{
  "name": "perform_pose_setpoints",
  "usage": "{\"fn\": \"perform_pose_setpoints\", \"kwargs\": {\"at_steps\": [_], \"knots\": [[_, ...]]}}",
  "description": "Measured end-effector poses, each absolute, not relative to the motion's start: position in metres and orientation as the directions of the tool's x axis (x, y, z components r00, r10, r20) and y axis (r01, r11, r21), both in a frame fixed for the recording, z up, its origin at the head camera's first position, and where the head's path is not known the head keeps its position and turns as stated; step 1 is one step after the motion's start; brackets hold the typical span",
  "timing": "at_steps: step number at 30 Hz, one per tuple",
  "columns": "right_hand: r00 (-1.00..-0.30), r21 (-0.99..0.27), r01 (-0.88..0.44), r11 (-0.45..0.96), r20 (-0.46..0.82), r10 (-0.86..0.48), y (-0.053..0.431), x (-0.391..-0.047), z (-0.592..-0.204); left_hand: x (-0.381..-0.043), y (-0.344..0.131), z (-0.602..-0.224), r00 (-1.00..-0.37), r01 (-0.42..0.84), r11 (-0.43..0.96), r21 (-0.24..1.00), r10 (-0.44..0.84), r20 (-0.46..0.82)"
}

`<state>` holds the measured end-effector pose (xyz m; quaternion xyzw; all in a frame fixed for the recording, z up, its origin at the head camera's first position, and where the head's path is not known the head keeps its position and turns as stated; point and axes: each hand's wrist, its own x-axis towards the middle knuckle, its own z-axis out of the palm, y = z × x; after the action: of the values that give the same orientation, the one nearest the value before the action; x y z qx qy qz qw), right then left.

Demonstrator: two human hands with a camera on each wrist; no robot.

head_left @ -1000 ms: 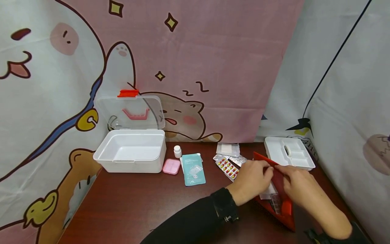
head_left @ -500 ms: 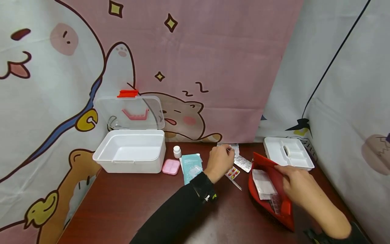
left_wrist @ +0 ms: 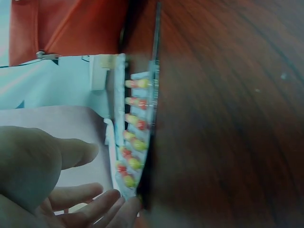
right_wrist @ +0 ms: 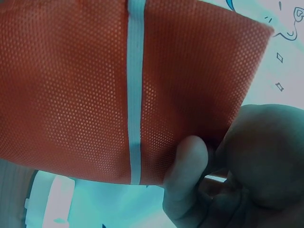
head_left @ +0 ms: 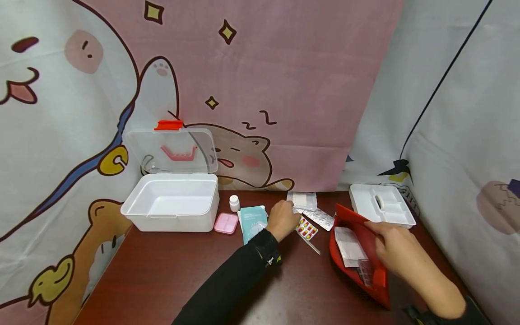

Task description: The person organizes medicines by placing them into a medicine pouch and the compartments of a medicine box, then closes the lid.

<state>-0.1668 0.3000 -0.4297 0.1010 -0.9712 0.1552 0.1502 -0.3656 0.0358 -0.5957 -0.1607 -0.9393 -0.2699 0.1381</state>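
From my head, one camera looked forward and down across the reddish-brown wooden desk (head_left: 154, 271). My left wrist's view, tipped sideways, looked low along it; my right wrist's closely faced the red mesh-fabric pouch (head_left: 370, 243), which all three shared.

Obscured and cropped parts, head view
Below centre, the left hand (head_left: 283, 220) hides part of the capsule pack (head_left: 307, 229); print on the teal packet (head_left: 253, 219) is illegibly small to me. Lower edge crops the left sleeve (head_left: 227, 282).
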Motion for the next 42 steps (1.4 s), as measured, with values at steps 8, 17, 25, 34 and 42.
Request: {"fn": "perform_pose_setpoints", "kwargs": {"at_steps": [8,17,25,34,42], "knots": [[-0.937,-0.27,-0.24,0.932,0.317,-0.149,0.3,-0.166,-0.43,-0.348,0.039,-0.591,-0.921,0.323,0.873,0.364,0.201,0.335],[-0.941,-0.266,-0.233,0.935,0.303,-0.149,0.3,-0.167,-0.43,-0.345,0.04,-0.59,-0.939,0.289,0.853,0.435,0.163,0.304],[-0.947,-0.273,-0.22,0.936,0.288,-0.139,0.299,-0.167,-0.429,-0.36,0.038,-0.6,-0.953,0.264,0.807,0.527,0.134,0.272],[-0.945,-0.265,-0.224,0.938,0.295,-0.142,0.3,-0.166,-0.428,-0.32,0.03,-0.508,-0.978,0.2,0.66,0.724,0.09,0.188],[-0.943,-0.265,-0.229,0.937,0.3,-0.146,0.3,-0.167,-0.428,-0.309,0.027,-0.473,-0.962,0.273,0.498,0.823,0.138,0.235]]}}
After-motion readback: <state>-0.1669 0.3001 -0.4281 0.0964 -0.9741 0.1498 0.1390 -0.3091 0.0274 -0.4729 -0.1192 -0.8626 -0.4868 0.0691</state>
